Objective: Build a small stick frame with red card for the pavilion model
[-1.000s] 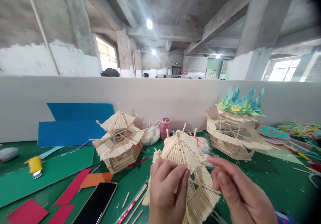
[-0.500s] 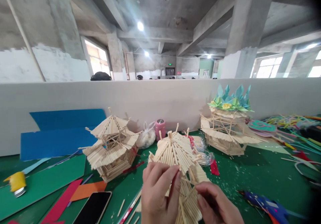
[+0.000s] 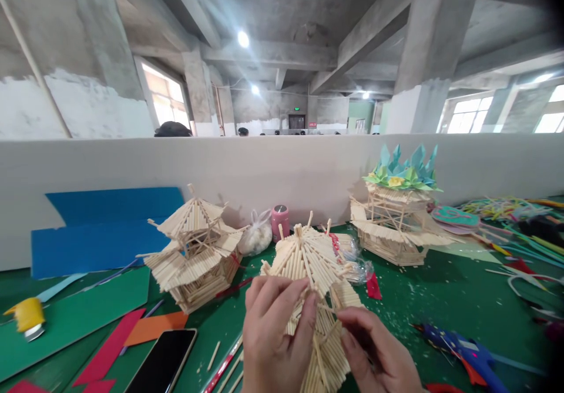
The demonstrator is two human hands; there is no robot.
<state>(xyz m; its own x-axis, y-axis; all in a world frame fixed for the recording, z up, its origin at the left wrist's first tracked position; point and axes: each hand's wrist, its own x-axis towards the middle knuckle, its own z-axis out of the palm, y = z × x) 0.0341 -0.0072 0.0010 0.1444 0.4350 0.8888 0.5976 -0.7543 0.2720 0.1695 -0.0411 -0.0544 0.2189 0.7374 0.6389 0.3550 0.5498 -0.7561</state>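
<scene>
- Green table (image 3: 392,299), conc. rm (image 3: 273,5) behind.
- Stick pagoda (image 3: 304,261), x1: front ctr, partly hidden by hands.
- L hand (image 3: 277,331): fingers pinched, contents unclear.
- R hand (image 3: 379,349): fingers bent beside pagoda, grip unclear.

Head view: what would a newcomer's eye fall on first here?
Most likely the stick-built pavilion at front centre, with the left hand and right hand close together over its lower part. Behind it stand two more stick models, a tiered one to the left and one to the right, crowned with bright blue and green folded paper. A blue glue gun lies at lower right on the green tabletop.
</scene>
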